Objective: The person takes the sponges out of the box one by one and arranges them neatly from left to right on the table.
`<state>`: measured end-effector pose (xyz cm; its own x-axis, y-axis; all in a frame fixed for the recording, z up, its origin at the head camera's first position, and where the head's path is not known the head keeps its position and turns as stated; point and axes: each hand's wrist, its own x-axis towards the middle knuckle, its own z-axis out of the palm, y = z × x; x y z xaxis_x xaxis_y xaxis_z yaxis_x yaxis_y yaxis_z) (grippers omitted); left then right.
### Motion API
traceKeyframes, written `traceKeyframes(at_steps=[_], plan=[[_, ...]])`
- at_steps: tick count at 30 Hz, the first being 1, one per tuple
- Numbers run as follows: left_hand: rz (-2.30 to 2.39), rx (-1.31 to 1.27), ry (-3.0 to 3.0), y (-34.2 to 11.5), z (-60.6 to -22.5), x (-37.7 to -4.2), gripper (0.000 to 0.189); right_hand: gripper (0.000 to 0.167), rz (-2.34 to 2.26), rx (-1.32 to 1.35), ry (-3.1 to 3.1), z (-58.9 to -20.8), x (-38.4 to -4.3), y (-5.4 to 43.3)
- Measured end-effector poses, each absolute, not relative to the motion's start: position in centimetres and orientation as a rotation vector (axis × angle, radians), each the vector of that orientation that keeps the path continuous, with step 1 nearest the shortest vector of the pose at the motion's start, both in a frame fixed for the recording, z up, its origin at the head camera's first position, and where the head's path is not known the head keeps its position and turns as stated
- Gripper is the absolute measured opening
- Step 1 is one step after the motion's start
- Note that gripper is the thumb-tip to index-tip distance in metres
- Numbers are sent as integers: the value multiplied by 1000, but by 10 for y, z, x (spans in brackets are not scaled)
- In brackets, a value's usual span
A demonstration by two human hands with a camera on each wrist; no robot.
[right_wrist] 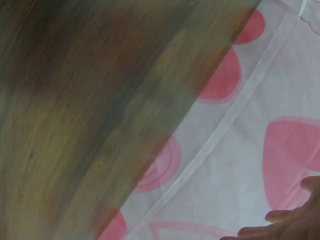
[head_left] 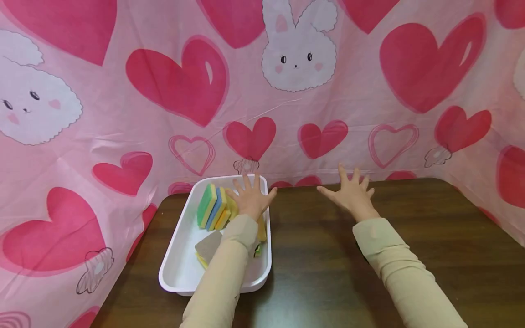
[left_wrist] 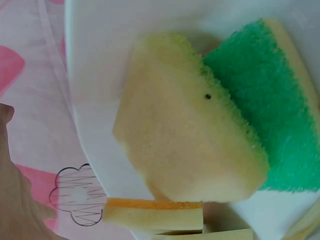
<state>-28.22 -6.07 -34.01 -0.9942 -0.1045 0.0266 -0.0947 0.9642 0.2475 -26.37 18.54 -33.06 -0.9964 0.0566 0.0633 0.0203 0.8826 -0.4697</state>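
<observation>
My left hand (head_left: 251, 198) is held above the white tray (head_left: 174, 269) with its fingers spread, gripping nothing. In the tray are sponges: a green and yellow one (head_left: 206, 206), a blue and yellow one (head_left: 216, 208) and a grey-topped one (head_left: 208, 246). The left wrist view shows a pale yellow sponge (left_wrist: 185, 130) leaning beside a green-faced sponge (left_wrist: 265, 100). My forearm and hand hide part of the tray. Over the bare tabletop to the right, my right hand (head_left: 353, 195) also has spread fingers and holds nothing.
The dark wooden table (head_left: 311, 255) carries the tray on its left side. Behind and beside it hangs a pink cloth (head_left: 283, 109) with hearts and rabbits. A small dark item partly shows under the right sleeve (head_left: 379, 239).
</observation>
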Motion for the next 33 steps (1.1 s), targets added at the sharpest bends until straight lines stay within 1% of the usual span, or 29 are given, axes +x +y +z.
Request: traceKeyframes(at_steps=[8,14,19,26,33], plan=[[-492,105,-3011,-77,-326,-279,81,95,738,-46,-2965,-335,-261,168],[-589,145,-3040,-102,-310,-276,84,88,783,-7,-2972,-337,-257,150],[-698,166,-3092,-129,-295,-267,85,76,877,-1,-2939,-342,-252,130],[-601,150,-3152,-171,-279,-251,82,54,1044,7,-2883,-353,-239,95],[-573,146,-3186,-211,-271,-232,76,40,1143,38,-2894,-362,-229,67]])
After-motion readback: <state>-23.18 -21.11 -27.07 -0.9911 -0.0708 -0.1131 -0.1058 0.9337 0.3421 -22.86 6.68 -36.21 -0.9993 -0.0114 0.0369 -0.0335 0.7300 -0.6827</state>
